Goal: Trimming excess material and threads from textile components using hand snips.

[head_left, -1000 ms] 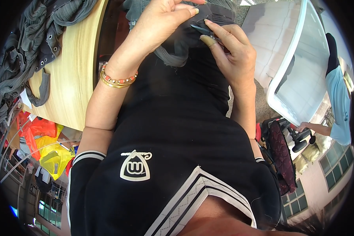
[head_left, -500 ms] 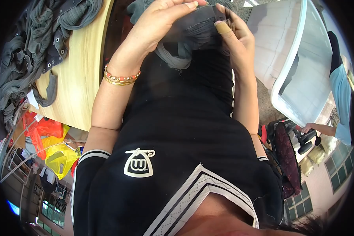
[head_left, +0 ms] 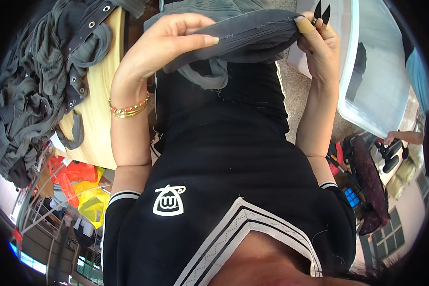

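Two hands: left hand (head_left: 164, 45), right hand (head_left: 319, 45); one grey garment (head_left: 243, 38); one snips (head_left: 321, 13); one clear bin (head_left: 381, 71); one clothes pile (head_left: 38, 90); one wooden table (head_left: 102, 109).

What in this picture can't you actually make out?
- Small black snips: only the tips show; the right hand covers the rest.
- Grey garment: its top is cut off by the head view's edge.
- Left hand: fingertips hidden behind the fabric.
- Grey clothes pile: separate pieces indistinguishable.
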### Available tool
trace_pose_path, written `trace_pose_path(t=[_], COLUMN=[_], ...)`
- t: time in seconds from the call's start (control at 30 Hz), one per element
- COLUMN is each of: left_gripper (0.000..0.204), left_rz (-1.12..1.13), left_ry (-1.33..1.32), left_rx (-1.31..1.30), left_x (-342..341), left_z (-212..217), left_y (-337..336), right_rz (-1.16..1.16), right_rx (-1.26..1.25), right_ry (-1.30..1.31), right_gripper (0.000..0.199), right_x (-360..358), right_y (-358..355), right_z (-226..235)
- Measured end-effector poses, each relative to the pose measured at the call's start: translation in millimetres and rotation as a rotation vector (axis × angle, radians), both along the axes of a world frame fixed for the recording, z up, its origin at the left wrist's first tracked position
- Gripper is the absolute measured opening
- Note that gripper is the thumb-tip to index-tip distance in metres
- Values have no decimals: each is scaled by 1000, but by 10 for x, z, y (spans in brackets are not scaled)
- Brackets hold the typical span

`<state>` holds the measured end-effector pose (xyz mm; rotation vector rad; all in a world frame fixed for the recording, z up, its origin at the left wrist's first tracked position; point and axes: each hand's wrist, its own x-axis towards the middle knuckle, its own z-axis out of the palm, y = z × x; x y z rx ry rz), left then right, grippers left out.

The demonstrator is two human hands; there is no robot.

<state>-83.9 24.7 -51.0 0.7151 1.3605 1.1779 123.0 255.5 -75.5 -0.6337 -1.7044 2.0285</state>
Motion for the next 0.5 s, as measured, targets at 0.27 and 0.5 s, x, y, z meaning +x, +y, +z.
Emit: trace_pose_path(t=[0.27,0.5], left_gripper=[22,23], left_rz=[161,237], left_ry=[-94,-165], left_rx=[77,75], left_x=[252,313], left_z=[2,-37], left_y=[-1,34], right_rz=[-117,70], right_rx=[229,685], right_ry=[-331,22], right_gripper=[28,29], right_x=[-80,-5], right_y=[-215,-438], right_z=[45,-22])
